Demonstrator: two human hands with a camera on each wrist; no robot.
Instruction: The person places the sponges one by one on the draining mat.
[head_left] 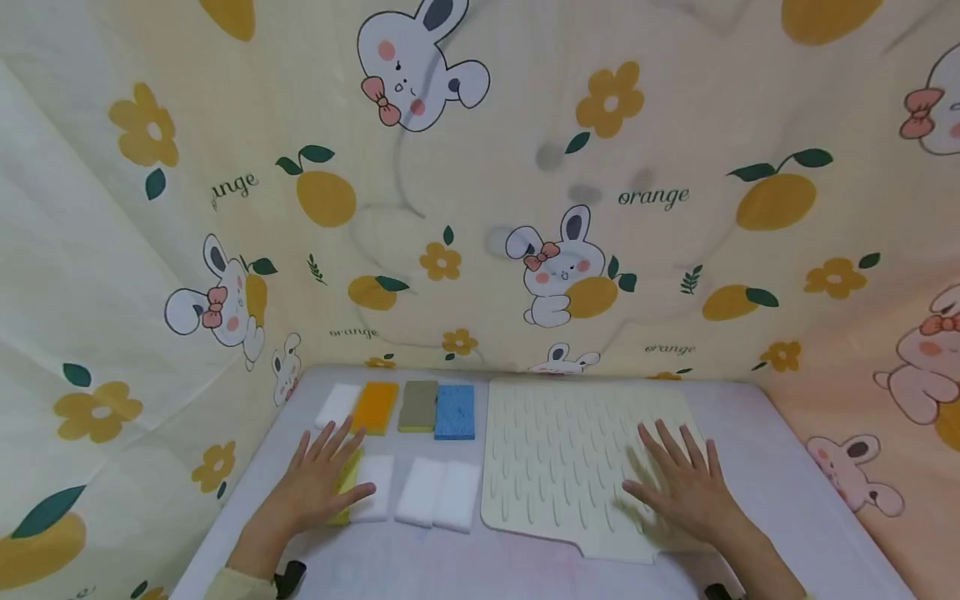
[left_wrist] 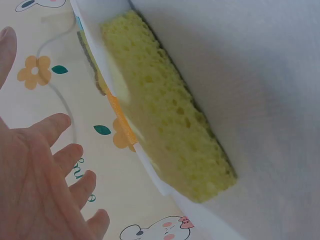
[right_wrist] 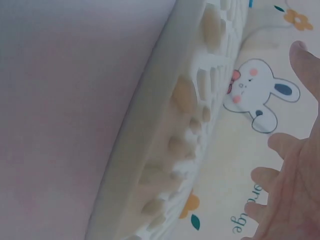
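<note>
Fingers (left_wrist: 55, 127) are spread out straight on both hands, nothing grasped! At nine o'clock on the table (head_left: 435, 571), the yellow sponge (left_wrist: 160, 110) is overhung by the left hand (head_left: 317, 485); toward three, the bumpy mat (head_left: 543, 467) is overhung by the right hand (head_left: 688, 493). An orange sponge (head_left: 375, 408) is seen at the yellow one's one o'clock.

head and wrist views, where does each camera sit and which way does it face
Head: worn on the head, facing forward and down at the table; left hand, right hand and forearms show.
Left wrist: on that wrist, facing the yellow sponge and patterned cloth; part of the left hand shows.
Right wrist: on that wrist, facing the ridged board and patterned cloth; part of the right hand shows.
Head and left wrist share the yellow sponge.
</note>
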